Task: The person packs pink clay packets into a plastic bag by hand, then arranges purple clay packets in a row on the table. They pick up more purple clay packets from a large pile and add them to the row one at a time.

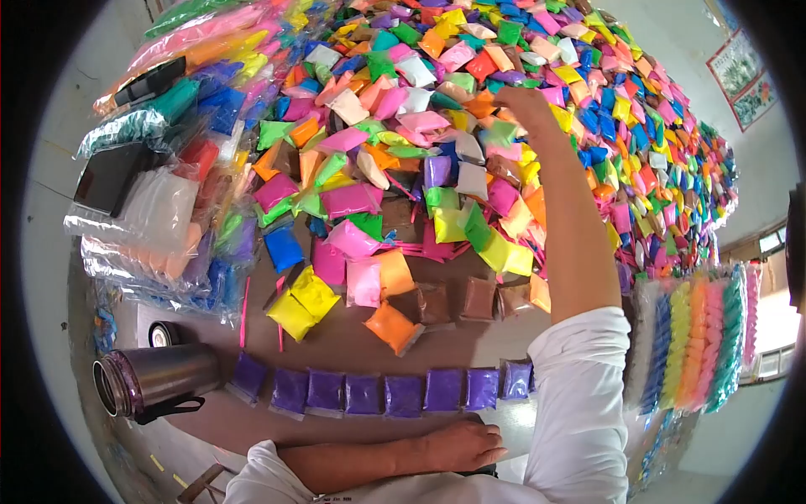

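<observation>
On the table (344, 343), right hand (525, 105) rests amid coloured packets (395, 101) (far end).

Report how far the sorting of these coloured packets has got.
Done: a row of purple packets lies lined up along the near table edge. In hand: the right hand reaches into the mixed pile; whether it grips a packet is hidden. The left hand rests by the row, holding nothing visible. Left: most of the pile looks unsorted, with loose brown packets and yellow packets between.
</observation>
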`<state>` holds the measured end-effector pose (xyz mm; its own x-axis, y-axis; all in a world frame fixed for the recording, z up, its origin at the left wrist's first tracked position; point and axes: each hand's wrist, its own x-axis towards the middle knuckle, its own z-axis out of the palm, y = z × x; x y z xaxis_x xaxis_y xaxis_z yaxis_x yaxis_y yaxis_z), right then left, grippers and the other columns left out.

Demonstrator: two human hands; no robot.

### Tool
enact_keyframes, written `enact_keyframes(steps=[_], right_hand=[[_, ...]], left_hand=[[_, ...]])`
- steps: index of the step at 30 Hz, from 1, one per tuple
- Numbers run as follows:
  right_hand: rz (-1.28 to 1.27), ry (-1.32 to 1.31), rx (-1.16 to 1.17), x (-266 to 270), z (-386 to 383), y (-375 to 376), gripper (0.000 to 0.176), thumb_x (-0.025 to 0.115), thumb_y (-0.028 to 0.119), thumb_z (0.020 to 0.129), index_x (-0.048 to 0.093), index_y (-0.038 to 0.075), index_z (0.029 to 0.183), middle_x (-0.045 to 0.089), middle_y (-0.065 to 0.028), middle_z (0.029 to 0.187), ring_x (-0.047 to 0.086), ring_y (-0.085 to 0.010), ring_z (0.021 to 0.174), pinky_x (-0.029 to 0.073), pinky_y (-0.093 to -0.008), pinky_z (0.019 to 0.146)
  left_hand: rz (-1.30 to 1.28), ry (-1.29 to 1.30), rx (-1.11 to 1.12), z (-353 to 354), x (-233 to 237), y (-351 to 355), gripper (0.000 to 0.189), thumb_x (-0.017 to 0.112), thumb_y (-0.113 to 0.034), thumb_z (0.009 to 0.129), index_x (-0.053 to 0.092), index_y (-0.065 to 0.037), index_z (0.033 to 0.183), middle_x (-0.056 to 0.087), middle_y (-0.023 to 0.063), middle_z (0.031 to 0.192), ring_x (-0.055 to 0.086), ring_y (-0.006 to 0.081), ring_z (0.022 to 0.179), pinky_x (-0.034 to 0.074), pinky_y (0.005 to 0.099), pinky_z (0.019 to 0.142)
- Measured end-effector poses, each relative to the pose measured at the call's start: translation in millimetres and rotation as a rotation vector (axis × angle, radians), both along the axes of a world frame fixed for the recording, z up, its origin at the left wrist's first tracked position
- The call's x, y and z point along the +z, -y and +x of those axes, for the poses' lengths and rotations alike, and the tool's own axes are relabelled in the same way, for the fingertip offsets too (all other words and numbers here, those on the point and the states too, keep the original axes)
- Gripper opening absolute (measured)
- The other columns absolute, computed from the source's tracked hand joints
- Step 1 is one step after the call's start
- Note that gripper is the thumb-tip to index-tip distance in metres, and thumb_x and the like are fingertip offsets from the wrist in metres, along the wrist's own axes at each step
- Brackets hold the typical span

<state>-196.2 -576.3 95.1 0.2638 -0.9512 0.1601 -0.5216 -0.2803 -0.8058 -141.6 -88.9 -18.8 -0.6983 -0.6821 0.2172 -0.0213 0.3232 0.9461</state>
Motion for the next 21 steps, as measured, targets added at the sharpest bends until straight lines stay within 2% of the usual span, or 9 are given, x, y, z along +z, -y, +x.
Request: enact_keyframes(steps=[1, 5, 7, 10, 11, 13, 15, 17, 21], right_hand=[[0.161, -0.071, -0.246, 14, 4, -1, 0.026, 0.065, 0.027, 0.087, 0.074, 0.005, 0.096, 0.070, -0.0020, 0.094, 0.061, -0.0148, 0.086, 0.047, -0.0302, 0.080], [-0.137, -0.073, -0.032, -37, -3, 78, 0.040, 0.063, 0.039, 0.088, 0.070, 0.006, 0.108, 0.068, -0.0061, 0.103, 0.061, -0.0194, 0.092, 0.045, -0.0356, 0.089], [0.052, -0.014, -0.128, -22, 59, 46, 0.050, 0.062, 0.047, 0.088, 0.067, 0.007, 0.117, 0.068, -0.0092, 0.114, 0.062, -0.0229, 0.103, 0.044, -0.0387, 0.096], [0.085, -0.187, 0.164, -45, 133, 22, 0.077, 0.059, 0.066, 0.083, 0.050, 0.018, 0.143, 0.049, -0.0199, 0.145, 0.050, -0.0397, 0.129, 0.041, -0.0479, 0.105], [0.039, -0.412, 0.043, -22, 160, -28, 0.077, 0.053, 0.070, 0.084, 0.051, 0.020, 0.143, 0.049, -0.0195, 0.145, 0.047, -0.0421, 0.131, 0.037, -0.0520, 0.108], [-0.214, -0.495, 0.003, -26, 183, -66, 0.062, 0.048, 0.061, 0.092, 0.060, 0.015, 0.132, 0.050, -0.0115, 0.145, 0.048, -0.0381, 0.132, 0.040, -0.0469, 0.108], [-0.251, -0.586, 0.133, -25, 197, -96, 0.058, 0.047, 0.058, 0.094, 0.058, 0.015, 0.133, 0.055, -0.0110, 0.138, 0.053, -0.0384, 0.125, 0.040, -0.0540, 0.105], [-0.530, -0.561, 0.108, -45, 206, -126, 0.055, 0.047, 0.057, 0.095, 0.061, 0.013, 0.125, 0.058, -0.0098, 0.131, 0.058, -0.0369, 0.116, 0.043, -0.0584, 0.097], [-0.476, -0.419, 0.308, -28, 188, -156, 0.048, 0.052, 0.051, 0.093, 0.068, 0.010, 0.111, 0.067, -0.0120, 0.116, 0.062, -0.0365, 0.108, 0.046, -0.0591, 0.089]], left_hand=[[0.010, 0.017, -0.036, 0, 1, 3, 0.024, 0.055, -0.024, 0.097, 0.058, -0.002, 0.088, 0.059, 0.0157, 0.088, 0.063, 0.0371, 0.079, 0.051, 0.0469, 0.075], [0.123, 0.099, -0.193, 5, 8, 11, 0.028, 0.056, -0.027, 0.097, 0.061, 0.000, 0.103, 0.062, 0.0165, 0.101, 0.062, 0.0373, 0.092, 0.052, 0.0453, 0.082], [0.055, -0.047, -0.075, 3, 3, 6, 0.024, 0.055, -0.024, 0.096, 0.060, -0.001, 0.095, 0.061, 0.0158, 0.095, 0.062, 0.0354, 0.091, 0.051, 0.0446, 0.081], [0.058, -0.125, -0.102, 3, -5, 4, 0.020, 0.056, -0.020, 0.094, 0.061, -0.001, 0.099, 0.063, 0.0164, 0.098, 0.061, 0.0349, 0.094, 0.050, 0.0443, 0.084], [0.070, -0.126, -0.140, 5, -8, 7, 0.021, 0.056, -0.019, 0.093, 0.061, -0.001, 0.103, 0.063, 0.0168, 0.101, 0.061, 0.0352, 0.095, 0.050, 0.0443, 0.085], [0.094, -0.155, -0.132, 8, -7, 7, 0.024, 0.057, -0.018, 0.092, 0.062, -0.002, 0.109, 0.065, 0.0176, 0.104, 0.061, 0.0361, 0.097, 0.050, 0.0444, 0.088], [0.089, -0.197, -0.052, 6, -5, 6, 0.027, 0.056, -0.018, 0.092, 0.061, -0.002, 0.113, 0.065, 0.0181, 0.103, 0.062, 0.0374, 0.096, 0.050, 0.0446, 0.088], [0.045, -0.197, 0.021, -7, -17, -1, 0.027, 0.056, -0.018, 0.092, 0.061, -0.003, 0.114, 0.065, 0.0188, 0.103, 0.062, 0.0389, 0.095, 0.050, 0.0452, 0.087], [-0.018, -0.204, 0.032, -3, -7, 3, 0.023, 0.057, -0.021, 0.093, 0.062, -0.001, 0.105, 0.064, 0.0192, 0.097, 0.063, 0.0391, 0.087, 0.051, 0.0463, 0.082]])
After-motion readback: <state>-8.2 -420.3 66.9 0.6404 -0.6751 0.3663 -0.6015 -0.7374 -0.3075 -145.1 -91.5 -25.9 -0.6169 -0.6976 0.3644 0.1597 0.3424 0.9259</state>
